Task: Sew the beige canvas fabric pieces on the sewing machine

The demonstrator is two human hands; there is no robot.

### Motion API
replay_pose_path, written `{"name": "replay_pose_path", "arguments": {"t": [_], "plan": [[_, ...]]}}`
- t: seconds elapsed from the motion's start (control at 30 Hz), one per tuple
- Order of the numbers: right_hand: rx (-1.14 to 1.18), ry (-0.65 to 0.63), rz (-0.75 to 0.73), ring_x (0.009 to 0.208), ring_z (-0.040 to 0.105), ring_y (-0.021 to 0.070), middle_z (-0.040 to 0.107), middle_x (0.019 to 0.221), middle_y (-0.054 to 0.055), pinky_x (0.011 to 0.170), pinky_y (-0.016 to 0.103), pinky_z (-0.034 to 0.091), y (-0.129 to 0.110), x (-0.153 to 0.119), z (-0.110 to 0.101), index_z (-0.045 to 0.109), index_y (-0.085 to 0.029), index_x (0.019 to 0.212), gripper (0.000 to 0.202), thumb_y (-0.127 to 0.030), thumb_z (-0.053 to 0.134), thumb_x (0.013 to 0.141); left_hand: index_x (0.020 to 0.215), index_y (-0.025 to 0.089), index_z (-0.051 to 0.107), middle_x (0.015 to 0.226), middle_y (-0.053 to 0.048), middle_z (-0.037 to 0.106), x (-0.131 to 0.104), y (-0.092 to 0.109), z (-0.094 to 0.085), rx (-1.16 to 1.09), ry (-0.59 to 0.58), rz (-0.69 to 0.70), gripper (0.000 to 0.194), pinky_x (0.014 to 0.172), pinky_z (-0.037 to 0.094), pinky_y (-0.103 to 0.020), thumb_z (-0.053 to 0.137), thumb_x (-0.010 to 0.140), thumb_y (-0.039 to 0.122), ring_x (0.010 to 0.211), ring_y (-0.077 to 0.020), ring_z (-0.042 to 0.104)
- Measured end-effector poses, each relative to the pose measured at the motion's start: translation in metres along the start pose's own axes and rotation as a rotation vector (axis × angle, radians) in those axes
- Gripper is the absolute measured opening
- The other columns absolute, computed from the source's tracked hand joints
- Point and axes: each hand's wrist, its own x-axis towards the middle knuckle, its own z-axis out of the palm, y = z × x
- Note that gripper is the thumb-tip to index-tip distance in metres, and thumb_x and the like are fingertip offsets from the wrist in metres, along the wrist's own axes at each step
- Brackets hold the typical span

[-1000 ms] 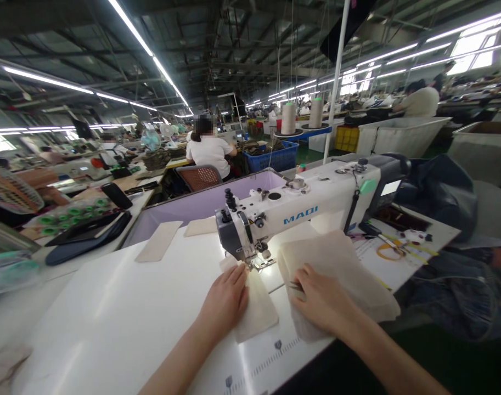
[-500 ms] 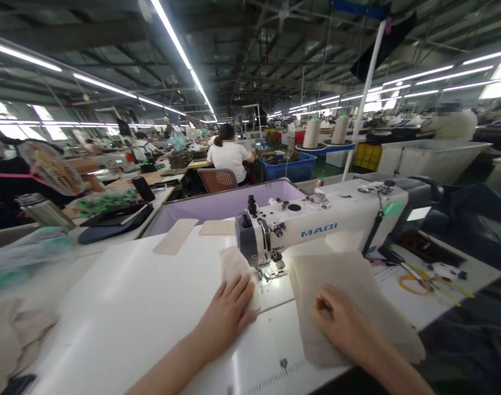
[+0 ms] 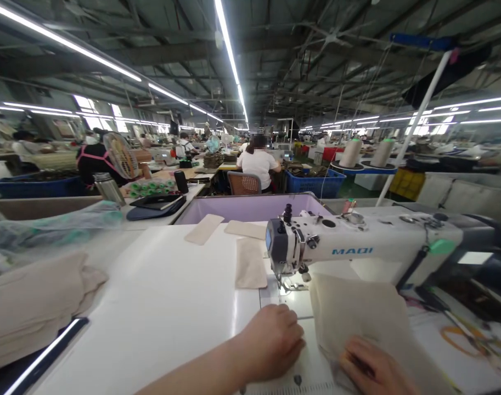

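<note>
My left hand [image 3: 272, 341] is closed over the white table just in front of the needle area; whatever its fingers hold, if anything, is hidden. My right hand [image 3: 367, 365] has curled fingers resting on the large beige fabric [image 3: 357, 307], right of the needle; its fingertips are partly hidden. The white sewing machine [image 3: 349, 241] stands behind both hands, its lamp lighting the needle plate. Left of the needle lies a small beige fabric piece [image 3: 251, 263], flat and touched by neither hand. Two more beige pieces [image 3: 204, 229] lie further back.
A beige fabric stack [image 3: 36, 307] is at the left. Scissors [image 3: 466, 326] and an orange ring lie at the right. Behind the table is a lilac-lined bin [image 3: 250, 207]. A person in white [image 3: 256, 162] sits beyond it, facing away.
My left hand has left the small fabric piece, moved right and nearer, and closed. That piece now lies flat. My right hand has shifted nearer over the large fabric. The view has turned left.
</note>
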Motion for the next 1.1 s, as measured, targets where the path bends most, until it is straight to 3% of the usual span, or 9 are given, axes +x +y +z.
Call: {"name": "replay_pose_path", "arguments": {"t": [0.1, 0.2, 0.33, 0.47, 0.63, 0.73, 0.9, 1.03, 1.1], "plan": [[-0.015, 0.059, 0.053, 0.065, 0.056, 0.0175, 0.056, 0.068, 0.000, 0.062, 0.027, 0.043, -0.012, -0.003, -0.003, 0.045, -0.023, 0.066, 0.026, -0.033, 0.049, 0.090, 0.093, 0.019, 0.062, 0.096, -0.006, 0.070, 0.002, 0.008, 0.000, -0.113, 0.018, 0.030, 0.009, 0.079, 0.054, -0.030, 0.054, 0.094, 0.017, 0.091, -0.0201, 0.065], [-0.008, 0.026, 0.097, 0.072, 0.058, 0.0171, 0.062, 0.080, 0.000, 0.067, 0.027, 0.043, -0.037, -0.009, -0.015, 0.055, -0.021, 0.079, 0.004, -0.021, 0.058, 0.082, 0.101, 0.017, 0.064, 0.106, -0.009, 0.069, 0.007, 0.008, 0.003, -0.218, 0.034, 0.037, 0.018, 0.086, 0.054, -0.031, 0.049, 0.095, 0.011, 0.099, -0.0209, 0.064], [-0.082, 0.001, 0.064, 0.081, 0.060, 0.0170, 0.063, 0.090, 0.001, 0.072, 0.026, 0.042, -0.058, -0.009, -0.030, 0.060, -0.020, 0.084, 0.009, -0.012, 0.059, 0.082, 0.106, 0.017, 0.066, 0.109, -0.011, 0.068, 0.015, 0.008, 0.010, -0.322, 0.048, 0.095, 0.023, 0.091, 0.054, -0.035, 0.043, 0.100, 0.014, 0.101, -0.0224, 0.062], [-0.092, 0.040, 0.074, 0.076, 0.058, 0.0152, 0.060, 0.086, 0.000, 0.070, 0.026, 0.040, -0.057, -0.006, -0.030, 0.059, -0.019, 0.080, 0.015, -0.005, 0.057, 0.080, 0.106, 0.017, 0.067, 0.106, -0.010, 0.068, 0.017, 0.008, 0.013, -0.343, 0.052, 0.130, 0.023, 0.090, 0.054, -0.034, 0.045, 0.100, 0.013, 0.101, -0.0225, 0.062], [-0.016, 0.066, 0.045, 0.071, 0.057, 0.0146, 0.057, 0.076, -0.002, 0.065, 0.026, 0.039, -0.051, -0.003, -0.031, 0.055, -0.020, 0.072, 0.020, -0.017, 0.056, 0.092, 0.104, 0.018, 0.067, 0.107, -0.009, 0.068, 0.016, 0.009, 0.014, -0.331, 0.036, 0.127, 0.022, 0.091, 0.054, -0.034, 0.047, 0.098, 0.012, 0.102, -0.0222, 0.061], [-0.037, 0.057, 0.061, 0.073, 0.058, 0.0148, 0.060, 0.080, -0.002, 0.066, 0.026, 0.041, -0.053, -0.003, -0.032, 0.058, -0.020, 0.076, 0.015, -0.017, 0.059, 0.091, 0.107, 0.016, 0.066, 0.103, -0.009, 0.068, 0.018, 0.009, 0.016, -0.335, 0.064, 0.064, 0.023, 0.089, 0.053, -0.035, 0.045, 0.099, 0.012, 0.098, -0.0223, 0.062], [-0.226, 0.006, 0.087, 0.080, 0.063, 0.0174, 0.066, 0.094, 0.002, 0.070, 0.027, 0.043, -0.064, -0.005, -0.030, 0.064, -0.018, 0.091, 0.002, -0.019, 0.065, 0.089, 0.101, 0.017, 0.067, 0.103, -0.008, 0.067, 0.025, 0.013, 0.019, -0.334, 0.026, 0.032, 0.018, 0.086, 0.053, -0.034, 0.049, 0.097, 0.013, 0.096, -0.0218, 0.061], [-0.429, -0.087, 0.030, 0.078, 0.065, 0.0187, 0.068, 0.097, 0.006, 0.067, 0.027, 0.043, -0.071, -0.004, -0.026, 0.067, -0.017, 0.089, 0.009, -0.013, 0.059, 0.089, 0.091, 0.018, 0.068, 0.103, -0.008, 0.067, 0.029, 0.015, 0.019, -0.328, 0.011, 0.034, 0.020, 0.084, 0.053, -0.032, 0.049, 0.096, 0.012, 0.096, -0.0210, 0.061], [-0.429, -0.073, 0.012, 0.077, 0.065, 0.0182, 0.069, 0.094, 0.006, 0.066, 0.026, 0.043, -0.068, -0.004, -0.022, 0.066, -0.018, 0.086, 0.011, -0.010, 0.059, 0.084, 0.088, 0.017, 0.068, 0.101, -0.007, 0.068, 0.028, 0.016, 0.021, -0.309, 0.015, 0.041, 0.020, 0.083, 0.052, -0.031, 0.051, 0.094, 0.011, 0.095, -0.0205, 0.061]]}}
